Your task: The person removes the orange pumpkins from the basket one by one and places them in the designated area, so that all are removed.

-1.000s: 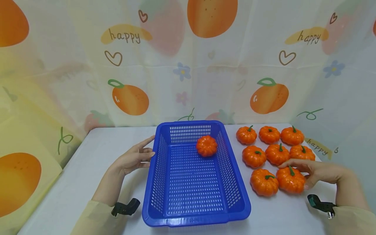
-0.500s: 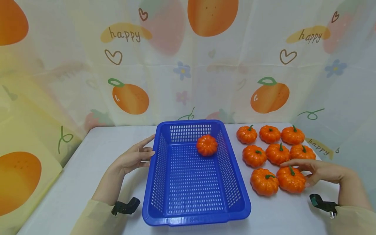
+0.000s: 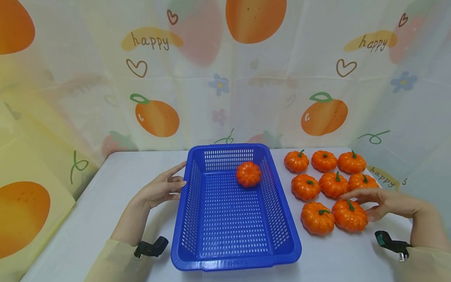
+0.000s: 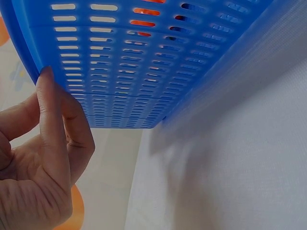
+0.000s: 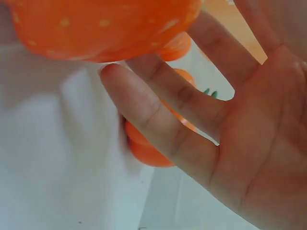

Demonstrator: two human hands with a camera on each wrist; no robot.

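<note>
A blue plastic basket (image 3: 236,264) stands mid-table, with one orange toy pumpkin (image 3: 248,174) inside near its back right corner. My left hand (image 3: 158,190) rests against the basket's left rim, fingertips touching it; the left wrist view shows a finger lying along the slotted wall (image 4: 43,48). On the right, my right hand (image 3: 391,203) reaches around the front right pumpkin (image 3: 350,217), index finger behind its top and thumb at its right side. The right wrist view shows those fingers loosely extended below and beside that pumpkin (image 5: 105,33).
Several more pumpkins with green stems sit in rows right of the basket, including one (image 3: 318,218) directly left of the pumpkin by my hand. A patterned curtain (image 3: 260,98) hangs behind the white table (image 3: 116,188).
My right hand has shifted slightly right and up, its fingers drawing back a little along the front right pumpkin, which stays put. My left hand and the basket have not moved.
</note>
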